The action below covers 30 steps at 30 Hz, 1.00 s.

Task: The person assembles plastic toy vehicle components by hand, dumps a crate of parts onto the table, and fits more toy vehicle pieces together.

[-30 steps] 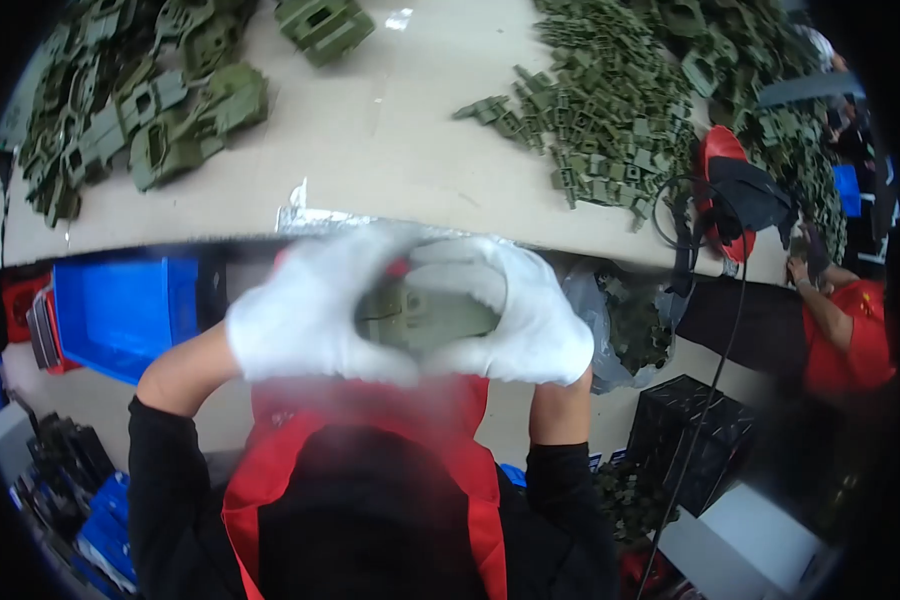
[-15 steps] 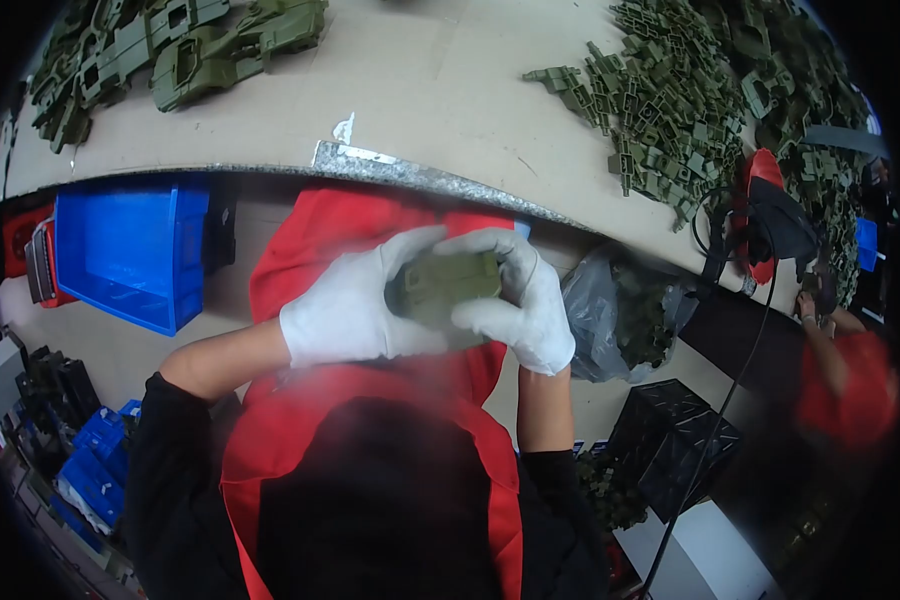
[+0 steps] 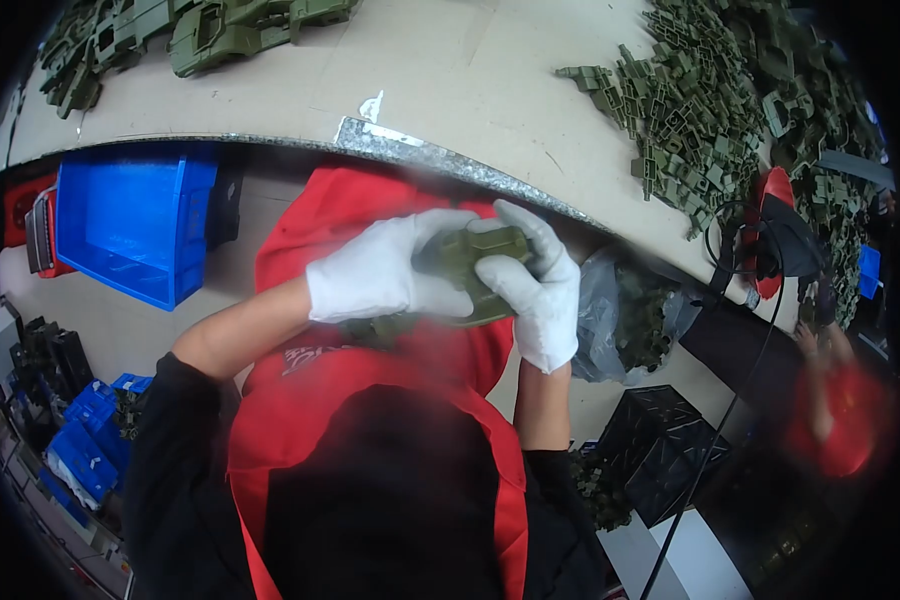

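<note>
We hold an olive-green plastic part point(image 3: 470, 272) between both hands, in front of the red apron point(image 3: 370, 380) and just below the edge of the workbench point(image 3: 450, 80). The left hand point(image 3: 385, 275), in a white glove, closes around the part from the left, its fingers wrapped over the upper face. The right hand point(image 3: 535, 290), also gloved white, grips the part's right end, with the index finger extended upward along its edge. Both hands touch the part, and their fingertips nearly meet over it.

Beyond the hands, a metal strip point(image 3: 440, 155) trims the workbench edge. On the bench lie a heap of small green parts point(image 3: 700, 110) at right and larger green housings point(image 3: 220, 25) at upper left. Under the bench stand a blue bin point(image 3: 130, 225) at left, a grey plastic bag point(image 3: 610, 310) of green parts just right of the right hand, and a black crate point(image 3: 660, 450) below it. A red-and-black tool point(image 3: 770, 235) rests at the bench's right end, near another person's red sleeve point(image 3: 840, 420).
</note>
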{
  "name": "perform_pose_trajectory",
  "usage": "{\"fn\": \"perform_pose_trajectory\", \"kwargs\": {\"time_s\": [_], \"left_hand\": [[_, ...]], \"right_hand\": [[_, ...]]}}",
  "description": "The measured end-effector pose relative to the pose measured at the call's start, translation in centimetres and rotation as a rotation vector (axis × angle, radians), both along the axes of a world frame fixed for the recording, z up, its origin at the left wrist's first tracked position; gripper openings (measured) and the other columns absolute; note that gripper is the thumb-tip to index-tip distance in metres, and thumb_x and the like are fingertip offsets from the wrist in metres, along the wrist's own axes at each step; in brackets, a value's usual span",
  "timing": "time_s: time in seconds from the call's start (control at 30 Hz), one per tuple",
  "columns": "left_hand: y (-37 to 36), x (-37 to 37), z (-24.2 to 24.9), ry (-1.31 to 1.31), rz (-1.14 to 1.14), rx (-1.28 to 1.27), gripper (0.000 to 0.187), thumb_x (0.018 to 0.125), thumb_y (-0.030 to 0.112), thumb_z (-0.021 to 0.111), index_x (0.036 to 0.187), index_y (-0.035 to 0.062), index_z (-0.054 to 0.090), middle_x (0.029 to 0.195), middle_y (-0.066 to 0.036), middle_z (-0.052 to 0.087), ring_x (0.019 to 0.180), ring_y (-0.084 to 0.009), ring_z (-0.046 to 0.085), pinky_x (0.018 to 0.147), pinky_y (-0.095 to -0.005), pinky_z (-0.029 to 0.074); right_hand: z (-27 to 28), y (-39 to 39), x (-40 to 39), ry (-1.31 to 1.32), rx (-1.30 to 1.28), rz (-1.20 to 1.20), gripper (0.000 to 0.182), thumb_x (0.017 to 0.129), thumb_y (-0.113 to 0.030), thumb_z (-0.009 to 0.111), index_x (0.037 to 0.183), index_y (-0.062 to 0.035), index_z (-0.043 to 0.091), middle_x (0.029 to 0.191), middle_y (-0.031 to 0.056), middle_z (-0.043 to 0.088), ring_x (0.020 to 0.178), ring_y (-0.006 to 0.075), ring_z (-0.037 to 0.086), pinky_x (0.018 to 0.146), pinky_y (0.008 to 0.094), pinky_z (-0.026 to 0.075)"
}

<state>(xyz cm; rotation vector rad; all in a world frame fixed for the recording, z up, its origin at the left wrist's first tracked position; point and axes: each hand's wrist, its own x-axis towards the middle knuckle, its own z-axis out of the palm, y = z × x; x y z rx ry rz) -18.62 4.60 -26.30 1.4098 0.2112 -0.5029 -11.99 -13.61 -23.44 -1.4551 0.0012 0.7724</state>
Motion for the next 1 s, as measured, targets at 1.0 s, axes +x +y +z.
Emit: {"fn": "perform_pose_trajectory", "kwargs": {"time_s": [1.0], "left_hand": [[2.7,-2.6,-1.0,0.086,-0.135,0.152,0.075,0.075,0.02,0.077,0.137,-0.0023,0.042,0.12,-0.019,0.061,0.111,-0.0205,0.06,0.096,-0.0318,0.046]], "right_hand": [[-6.7,0.0,-2.3,-0.065,-0.159,0.489,0.05,0.081,-0.018,0.069,0.127,-0.0017,0.055,0.117,0.0142,0.063,0.109,0.0227,0.061,0.095,0.0338,0.048]]}}
